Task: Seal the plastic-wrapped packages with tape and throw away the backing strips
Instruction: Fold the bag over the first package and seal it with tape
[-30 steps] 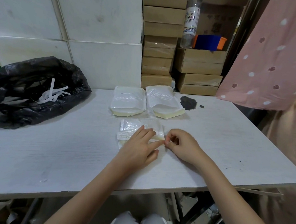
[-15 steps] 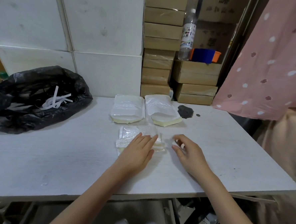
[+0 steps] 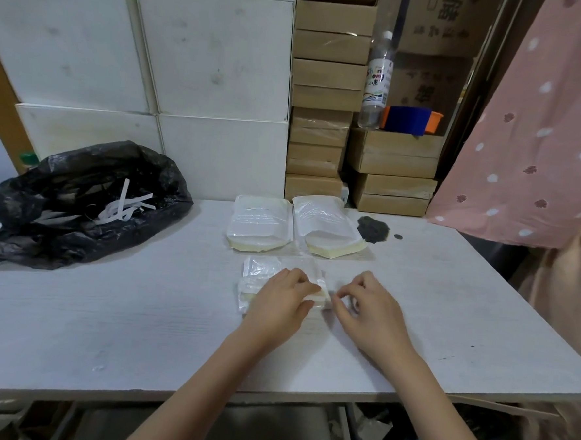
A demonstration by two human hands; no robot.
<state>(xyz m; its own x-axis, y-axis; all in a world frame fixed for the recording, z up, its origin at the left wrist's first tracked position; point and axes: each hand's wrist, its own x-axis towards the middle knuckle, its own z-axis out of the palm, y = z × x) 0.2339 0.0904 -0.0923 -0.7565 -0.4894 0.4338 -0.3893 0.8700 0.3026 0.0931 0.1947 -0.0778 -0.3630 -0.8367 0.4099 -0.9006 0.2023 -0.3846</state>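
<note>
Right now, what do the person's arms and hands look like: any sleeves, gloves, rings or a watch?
Both arms are bare up to the frame's edge, no sleeves showing. The left hand and right hand wear no gloves; no rings, watch or wristband are visible.

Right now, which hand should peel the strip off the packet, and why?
Probably the right hand: its curled fingers sit at the right edge of the packet, apparently free. The left hand lies flat on top, pinning it to the table, so it looks busy holding it.
</note>
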